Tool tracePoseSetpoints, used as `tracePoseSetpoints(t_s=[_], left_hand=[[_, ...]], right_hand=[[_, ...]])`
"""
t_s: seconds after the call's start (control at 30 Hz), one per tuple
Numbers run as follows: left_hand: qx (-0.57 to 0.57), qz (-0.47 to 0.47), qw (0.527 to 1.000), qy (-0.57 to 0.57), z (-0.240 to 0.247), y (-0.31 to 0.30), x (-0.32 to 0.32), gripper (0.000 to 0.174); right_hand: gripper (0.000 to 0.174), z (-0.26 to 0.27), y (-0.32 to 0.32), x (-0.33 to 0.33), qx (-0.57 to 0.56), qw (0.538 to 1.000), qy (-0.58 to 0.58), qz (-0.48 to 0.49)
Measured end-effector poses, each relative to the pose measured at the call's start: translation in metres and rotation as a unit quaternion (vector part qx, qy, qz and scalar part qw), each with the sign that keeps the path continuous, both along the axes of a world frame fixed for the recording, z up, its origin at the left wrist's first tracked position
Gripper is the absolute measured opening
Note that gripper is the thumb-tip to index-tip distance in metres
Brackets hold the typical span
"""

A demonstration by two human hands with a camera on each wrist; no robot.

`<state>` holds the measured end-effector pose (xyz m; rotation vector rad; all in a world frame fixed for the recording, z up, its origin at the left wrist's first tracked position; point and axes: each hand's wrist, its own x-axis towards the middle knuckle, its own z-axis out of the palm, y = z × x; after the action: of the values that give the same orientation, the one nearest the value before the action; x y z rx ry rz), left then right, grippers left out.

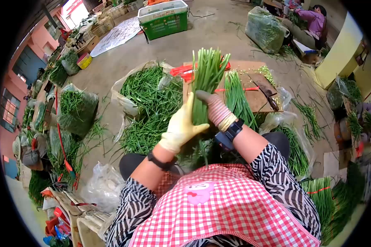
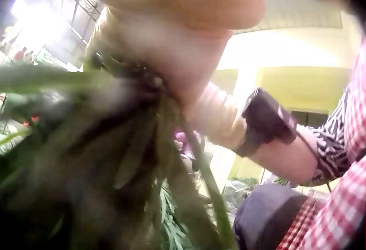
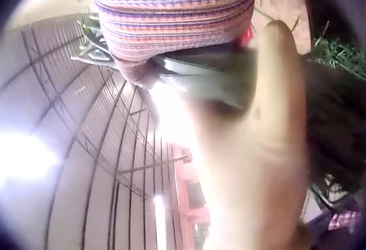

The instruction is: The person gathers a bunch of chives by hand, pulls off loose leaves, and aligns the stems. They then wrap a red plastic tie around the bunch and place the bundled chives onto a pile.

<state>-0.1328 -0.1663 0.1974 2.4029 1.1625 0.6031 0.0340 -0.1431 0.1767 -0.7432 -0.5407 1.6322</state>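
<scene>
The bunch of green stems point(image 1: 208, 72) stands roughly upright at the centre of the head frame, cut ends toward the top; the right hand point(image 1: 216, 110), in a striped glove, grips it with curled fingers, while the left hand point(image 1: 181, 127), in a pale yellow glove, lies against its left side, fingers straight and thumb spread wide. Just right of it, a second bunch point(image 1: 235, 92) lies on the board point(image 1: 255, 101), and loose greens point(image 1: 150, 92) fill an open plastic bag point(image 1: 118, 92) at centre-left.
</scene>
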Motion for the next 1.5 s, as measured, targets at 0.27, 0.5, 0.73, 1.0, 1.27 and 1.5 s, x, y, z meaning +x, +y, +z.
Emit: tracePoseSetpoints(t_s=[0.27,0.5,0.73,1.0,1.27,1.5], left_hand=[[-0.565,-0.156,0.7,-0.408,-0.06,0.013,-0.039,0.069],[-0.57,-0.158,0.721,-0.36,-0.035,-0.002,-0.056,0.074],[-0.547,-0.059,0.757,-0.353,-0.053,0.004,-0.085,0.048],[-0.53,-0.063,0.78,-0.327,-0.063,0.005,-0.084,0.051],[-0.548,-0.071,0.768,-0.324,-0.057,0.004,-0.085,0.062],[-0.551,-0.067,0.776,-0.301,-0.069,0.007,-0.093,0.067]], right_hand=[[0.037,0.021,-0.032,-0.005,-0.006,0.984,0.01,0.176],[0.045,-0.001,-0.008,0.018,0.314,0.778,-0.491,0.237],[0.039,0.048,-0.01,0.048,0.191,0.741,-0.632,0.12],[0.076,0.096,0.007,0.026,0.379,0.4,-0.832,-0.064],[0.043,0.087,0.022,0.03,0.422,0.386,-0.819,0.04],[0.021,0.089,0.02,0.033,0.392,0.486,-0.772,0.119]])
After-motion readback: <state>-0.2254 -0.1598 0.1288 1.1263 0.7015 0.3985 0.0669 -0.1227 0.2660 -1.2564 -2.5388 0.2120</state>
